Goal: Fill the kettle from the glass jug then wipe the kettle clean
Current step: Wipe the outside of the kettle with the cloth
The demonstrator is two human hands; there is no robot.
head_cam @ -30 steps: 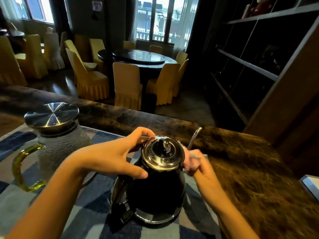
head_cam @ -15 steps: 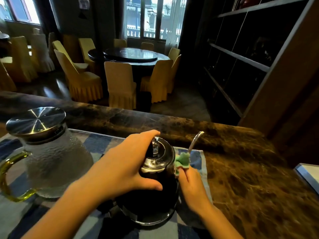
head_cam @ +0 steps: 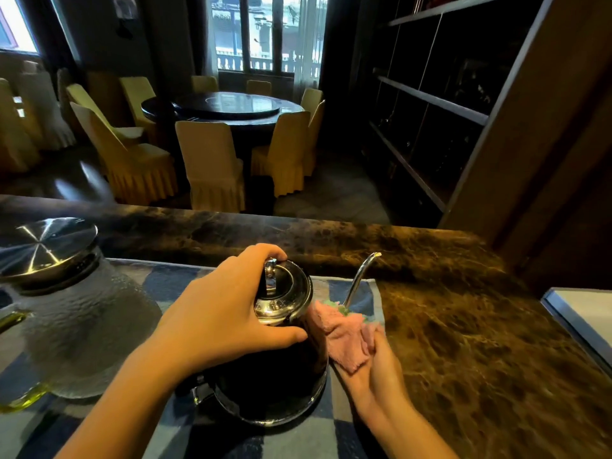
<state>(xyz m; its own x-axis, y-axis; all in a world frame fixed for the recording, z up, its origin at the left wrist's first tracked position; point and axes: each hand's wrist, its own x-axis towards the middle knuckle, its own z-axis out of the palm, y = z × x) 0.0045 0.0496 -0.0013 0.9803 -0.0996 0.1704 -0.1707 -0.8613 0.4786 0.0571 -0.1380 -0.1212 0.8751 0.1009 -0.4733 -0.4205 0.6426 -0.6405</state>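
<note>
A black kettle [head_cam: 275, 382] with a shiny steel lid [head_cam: 284, 293] and a thin curved spout [head_cam: 359, 279] stands on a blue checked mat [head_cam: 298, 438]. My left hand [head_cam: 225, 316] grips the kettle's top around the lid. My right hand [head_cam: 374, 366] presses a pink and green cloth [head_cam: 344, 336] against the kettle's right side, below the spout. A frosted glass jug [head_cam: 82, 329] with a steel lid and yellow-green handle stands upright on the mat to the left, untouched.
The mat lies on a dark brown marble counter [head_cam: 463, 326] with a raised ledge behind. A white tray edge [head_cam: 583, 313] shows at the right. Dark shelving [head_cam: 447, 104] rises at the right. Beyond the counter are a round table [head_cam: 231, 106] and yellow-covered chairs.
My right hand slid the cloth down from beside the lid onto the kettle's right side; its pink face now shows. My left hand stays clamped on the kettle's top.
</note>
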